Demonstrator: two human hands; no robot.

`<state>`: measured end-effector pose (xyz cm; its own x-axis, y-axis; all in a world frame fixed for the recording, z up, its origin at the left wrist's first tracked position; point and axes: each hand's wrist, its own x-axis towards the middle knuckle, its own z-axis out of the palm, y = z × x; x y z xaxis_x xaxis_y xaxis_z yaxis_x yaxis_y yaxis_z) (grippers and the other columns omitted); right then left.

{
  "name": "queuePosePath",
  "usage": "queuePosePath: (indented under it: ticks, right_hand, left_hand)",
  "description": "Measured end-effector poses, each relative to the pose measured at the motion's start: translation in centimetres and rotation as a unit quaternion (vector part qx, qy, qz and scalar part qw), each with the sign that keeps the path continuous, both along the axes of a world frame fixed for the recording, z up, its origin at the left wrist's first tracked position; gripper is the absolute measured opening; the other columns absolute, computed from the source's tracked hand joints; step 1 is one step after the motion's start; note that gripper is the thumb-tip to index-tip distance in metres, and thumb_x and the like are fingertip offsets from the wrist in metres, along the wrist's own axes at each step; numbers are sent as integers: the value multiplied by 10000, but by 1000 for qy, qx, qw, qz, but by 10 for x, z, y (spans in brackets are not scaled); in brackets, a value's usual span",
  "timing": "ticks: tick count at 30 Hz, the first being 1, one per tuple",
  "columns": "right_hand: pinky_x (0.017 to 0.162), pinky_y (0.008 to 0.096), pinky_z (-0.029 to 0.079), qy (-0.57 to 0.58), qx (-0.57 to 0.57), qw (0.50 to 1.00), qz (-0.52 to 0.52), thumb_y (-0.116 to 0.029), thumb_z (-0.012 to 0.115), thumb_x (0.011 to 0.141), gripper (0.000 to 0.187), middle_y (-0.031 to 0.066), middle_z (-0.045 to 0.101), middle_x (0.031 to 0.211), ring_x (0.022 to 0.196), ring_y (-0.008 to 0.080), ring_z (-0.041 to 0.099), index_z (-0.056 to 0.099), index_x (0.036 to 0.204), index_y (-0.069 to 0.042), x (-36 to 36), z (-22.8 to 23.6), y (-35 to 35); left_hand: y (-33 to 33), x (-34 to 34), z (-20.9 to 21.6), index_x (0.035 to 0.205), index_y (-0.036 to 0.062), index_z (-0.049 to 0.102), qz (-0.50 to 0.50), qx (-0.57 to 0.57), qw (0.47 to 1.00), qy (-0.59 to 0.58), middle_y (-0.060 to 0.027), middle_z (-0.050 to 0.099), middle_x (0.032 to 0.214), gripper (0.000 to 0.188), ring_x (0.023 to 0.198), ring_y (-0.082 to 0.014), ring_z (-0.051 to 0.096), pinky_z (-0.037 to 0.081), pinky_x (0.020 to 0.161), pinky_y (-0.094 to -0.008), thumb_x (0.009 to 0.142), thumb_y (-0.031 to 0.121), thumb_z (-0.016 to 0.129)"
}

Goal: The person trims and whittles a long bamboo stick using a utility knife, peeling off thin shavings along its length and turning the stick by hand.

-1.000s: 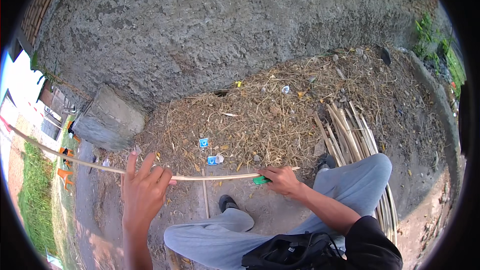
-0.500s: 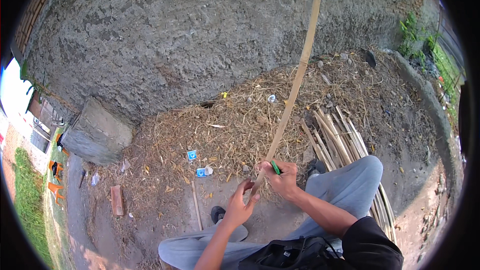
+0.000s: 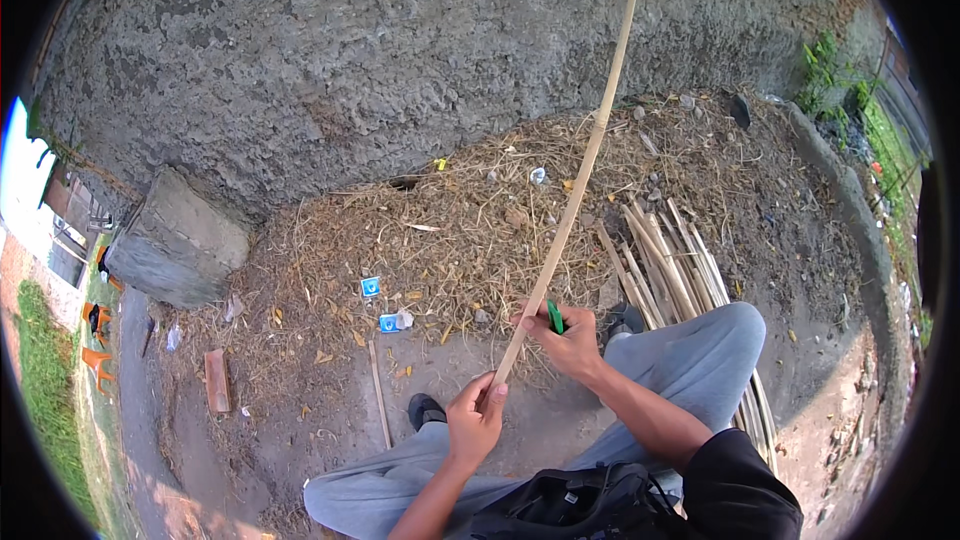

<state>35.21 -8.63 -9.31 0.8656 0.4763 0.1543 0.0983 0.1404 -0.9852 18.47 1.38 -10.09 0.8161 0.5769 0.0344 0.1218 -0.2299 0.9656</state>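
A long, flat, pale bamboo strip (image 3: 580, 175) slants up and away from me, its far tip standing in front of the wall. My left hand (image 3: 474, 424) pinches the strip's near end between thumb and fingers. Higher along the strip, my right hand (image 3: 570, 342) is closed round a small green tool (image 3: 555, 316), with its fingertips against the strip. The tool's working end is hidden, so I cannot tell its exact kind.
A bundle of bamboo strips (image 3: 672, 265) lies by my right leg. One thin strip (image 3: 379, 395) rests left of my foot. A rough grey wall (image 3: 400, 70) rises ahead, with a concrete block (image 3: 185, 238) at its left. A reddish brick (image 3: 217, 381) and blue packets (image 3: 371, 286) are on the ground.
The bamboo strip has come down toward me, and its far tip now shows. My left hand has shifted slightly lower to the strip's near end, while my right hand stays close to its earlier place.
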Motion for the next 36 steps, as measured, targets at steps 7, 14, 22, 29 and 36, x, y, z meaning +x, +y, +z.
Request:
queuePosePath:
  ticks: [7, 14, 22, 29, 36]
  right_hand:
    - [743, 220, 521, 72, 3, 988, 138, -62, 706, 869, 348, 58, 724, 964, 831, 60, 627, 632, 1192, 44, 4, 4, -9]
    - [852, 301, 562, 158, 81, 975, 136, -20, 690, 869, 346, 142, 696, 1058, 1003, 193, 671, 597, 1182, 94, 3, 4, -6]
    - [827, 297, 561, 121, 53, 984, 119, -28, 720, 846, 319, 142, 704, 1021, 956, 178, 678, 633, 1135, 75, 6, 3, -9]
    - [824, 286, 553, 124, 48, 985, 112, -36, 712, 857, 278, 122, 714, 1008, 947, 154, 671, 652, 1111, 61, 4, -3, -8]
    - [850, 279, 537, 105, 17, 986, 130, -29, 683, 877, 250, 104, 716, 1038, 945, 119, 657, 656, 1109, 61, 0, -6, -7]
  left_hand:
    - [-1, -3, -1, 1071, -68, 641, 13, 56, 998, -11, 22, 577, 725, 234, 631, -10, 453, 360, 531, -187, 893, 74, 695]
    - [-3, 0, 4, 1059, -49, 668, 14, 87, 996, -27, 12, 562, 666, 212, 587, -31, 449, 364, 516, -215, 895, 83, 686]
    - [5, -1, -5, 1077, -45, 664, -22, 49, 999, 4, 12, 585, 680, 212, 564, -32, 486, 391, 504, -218, 915, 92, 658]
    - [11, -4, -13, 1091, -47, 638, -37, -14, 998, 39, 11, 620, 732, 240, 598, -33, 536, 441, 534, -199, 915, 113, 670]
    - [14, -3, -8, 1071, -36, 636, -24, 65, 997, 42, -16, 650, 736, 233, 590, -58, 575, 466, 545, -225, 924, 142, 660]
